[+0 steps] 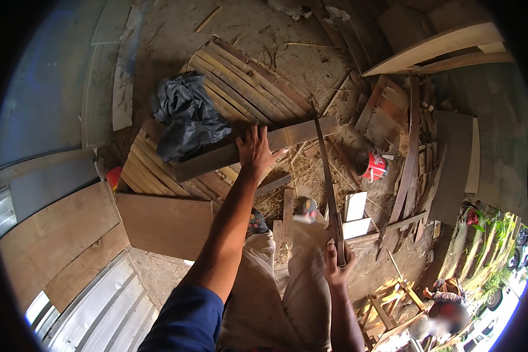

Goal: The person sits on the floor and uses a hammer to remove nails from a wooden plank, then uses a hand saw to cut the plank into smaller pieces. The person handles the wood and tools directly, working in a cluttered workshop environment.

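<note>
A long dark wooden plank (pixel 217 158) lies across a pile of wooden slats (pixel 243 88), its right end reaching past the pile. My left hand (pixel 255 149) rests on the plank's middle with fingers spread, a little left of a thin line across the wood. In my right hand (pixel 339 267) is the handle of a handsaw (pixel 327 170), its long narrow blade pointing away from me. The blade passes over the plank near its right end; whether the teeth touch the wood I cannot tell. A crumpled black plastic bag (pixel 188 117) sits on the slats beside the plank's left part.
My feet stand by small offcuts (pixel 288 211) just below the plank. Right of the saw are white-faced pieces (pixel 355 206), a red can (pixel 372 166) and a heap of scrap boards (pixel 413 146). A brown panel (pixel 164 223) lies left; a wooden frame (pixel 387 311) stands lower right, near a person.
</note>
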{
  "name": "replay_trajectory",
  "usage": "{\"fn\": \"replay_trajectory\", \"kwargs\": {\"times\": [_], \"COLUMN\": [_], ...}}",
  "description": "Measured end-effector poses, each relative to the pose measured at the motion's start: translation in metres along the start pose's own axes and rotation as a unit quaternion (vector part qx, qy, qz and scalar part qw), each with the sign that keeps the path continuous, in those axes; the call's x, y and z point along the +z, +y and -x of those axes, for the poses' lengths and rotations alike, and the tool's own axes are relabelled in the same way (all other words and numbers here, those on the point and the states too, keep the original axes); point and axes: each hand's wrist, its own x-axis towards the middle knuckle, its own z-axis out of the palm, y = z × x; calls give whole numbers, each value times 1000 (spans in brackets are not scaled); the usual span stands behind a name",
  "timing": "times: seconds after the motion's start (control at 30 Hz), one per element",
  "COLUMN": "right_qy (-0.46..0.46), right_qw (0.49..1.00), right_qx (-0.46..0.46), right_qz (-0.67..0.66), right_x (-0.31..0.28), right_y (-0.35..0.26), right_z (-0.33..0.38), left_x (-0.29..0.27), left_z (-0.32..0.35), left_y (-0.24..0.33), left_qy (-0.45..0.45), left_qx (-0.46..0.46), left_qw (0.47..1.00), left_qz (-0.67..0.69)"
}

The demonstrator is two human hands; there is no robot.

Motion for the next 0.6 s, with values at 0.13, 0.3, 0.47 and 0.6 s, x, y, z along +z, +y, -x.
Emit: {"fn": "replay_trajectory", "kwargs": {"times": [0.13,0.3,0.47,0.6], "right_qy": [-6,-65,-132,-156], "right_qw": [1000,998,987,982], "right_qx": [-4,-18,-65,-70], "right_qz": [22,16,72,83], "right_x": [-4,-4,-10,-16], "right_y": [-15,-45,-65,-77], "right_z": [-30,-90,-159,-202], "left_x": [6,1,-2,-13], "left_z": [1,-14,-78,-132], "left_y": [-6,-10,10,30], "left_qy": [13,-40,-29,43], "left_qx": [27,81,21,14], "left_qw": [999,996,997,995], "left_qz": [16,19,71,87]}}
